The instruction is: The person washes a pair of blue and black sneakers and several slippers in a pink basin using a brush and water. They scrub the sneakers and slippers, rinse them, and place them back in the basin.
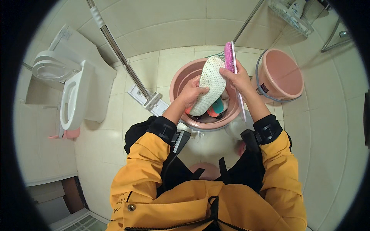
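A white perforated insole (210, 85) is held up over a pink basin (178, 81). My left hand (191, 92) grips its lower left side, thumb on the dotted face. With its thumb on the insole's upper right edge, my right hand (239, 79) also holds a long-handled scrub brush (230, 57) with pink bristles and a white-and-pink back. The brush's handle slants down past the basin's right rim. Inside the basin, partly hidden by the insole, lie more pieces: a teal-and-orange one (217, 106) and some pale, wet-looking items.
A pink bucket (283, 75) with a grey handle stands right of the basin. To the left are a flat mop (127, 63) leaning with its head on the tiles, and a white toilet (83, 84) with raised lid. A wire shelf (291, 17) with bottles hangs at upper right.
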Demonstrator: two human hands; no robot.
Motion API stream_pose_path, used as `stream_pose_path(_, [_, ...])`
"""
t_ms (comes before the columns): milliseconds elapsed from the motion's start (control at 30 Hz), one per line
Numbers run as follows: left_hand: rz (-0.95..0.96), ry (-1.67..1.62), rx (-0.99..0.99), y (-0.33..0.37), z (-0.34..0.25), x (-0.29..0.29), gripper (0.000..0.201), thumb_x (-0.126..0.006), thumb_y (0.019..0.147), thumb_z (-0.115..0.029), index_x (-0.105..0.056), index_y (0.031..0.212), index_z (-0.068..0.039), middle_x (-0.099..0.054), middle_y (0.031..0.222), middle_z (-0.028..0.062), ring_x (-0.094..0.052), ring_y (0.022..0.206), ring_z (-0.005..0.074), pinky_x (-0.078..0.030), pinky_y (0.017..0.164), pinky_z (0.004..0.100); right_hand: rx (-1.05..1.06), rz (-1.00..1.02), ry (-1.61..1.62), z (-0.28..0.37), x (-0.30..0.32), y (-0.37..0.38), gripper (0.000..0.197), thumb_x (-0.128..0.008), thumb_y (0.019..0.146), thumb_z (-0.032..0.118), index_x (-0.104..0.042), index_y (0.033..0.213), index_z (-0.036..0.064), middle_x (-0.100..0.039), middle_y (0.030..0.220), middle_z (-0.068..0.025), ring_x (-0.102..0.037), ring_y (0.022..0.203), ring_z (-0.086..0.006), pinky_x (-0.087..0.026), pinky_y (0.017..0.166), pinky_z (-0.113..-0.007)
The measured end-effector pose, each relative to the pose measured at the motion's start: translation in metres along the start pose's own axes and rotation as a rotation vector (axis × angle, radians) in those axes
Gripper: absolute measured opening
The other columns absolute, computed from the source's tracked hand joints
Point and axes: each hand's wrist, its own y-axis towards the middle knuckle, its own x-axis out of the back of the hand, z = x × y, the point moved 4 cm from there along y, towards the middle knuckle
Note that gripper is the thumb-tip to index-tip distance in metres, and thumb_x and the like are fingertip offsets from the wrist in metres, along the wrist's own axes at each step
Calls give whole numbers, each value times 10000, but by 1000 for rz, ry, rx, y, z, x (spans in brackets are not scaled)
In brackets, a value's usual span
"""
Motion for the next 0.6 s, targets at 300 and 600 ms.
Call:
stream_pose_path(300, [-309,164,-186,2,-10,-4,455,-520,773,22,-395,1208,-15,-526,1090,92,-510,988,177,-399,854,295,276,-46,-298,3,-15,5,588,-618,757,238,-369,1250,37,-581,980,-158,-579,845,-235,-443,749,-295])
stream_pose_path(600, [-280,265,-71,3,4,10,395,-492,765,44,-444,1153,-12,-546,1039,80,-523,955,178,-399,850,301,271,246,-1137,-2,-57,-28,468,-424,864,346,-351,1284,154,-587,952,-182,-571,837,-350,-445,709,-413])
